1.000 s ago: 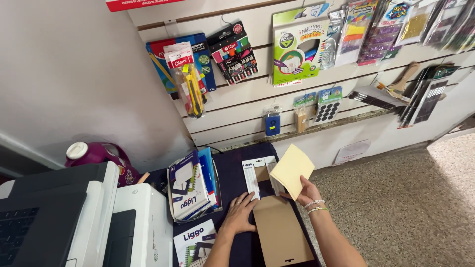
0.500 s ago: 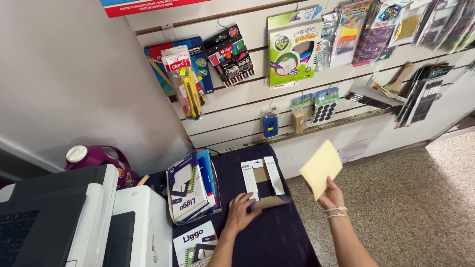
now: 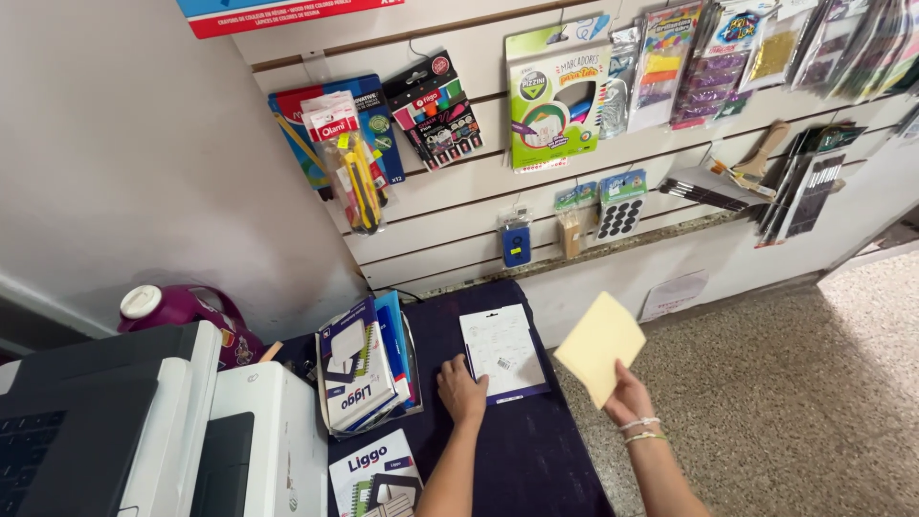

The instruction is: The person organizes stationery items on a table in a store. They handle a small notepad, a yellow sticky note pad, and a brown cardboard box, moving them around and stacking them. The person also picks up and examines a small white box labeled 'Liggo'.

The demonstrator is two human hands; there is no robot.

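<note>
We see the left hand lying flat, fingers spread on the near-left edge of the white card package on the dark table. The right hand pinches a yellow pad off the table's right edge. Notebook stack sits left of the package.
</note>
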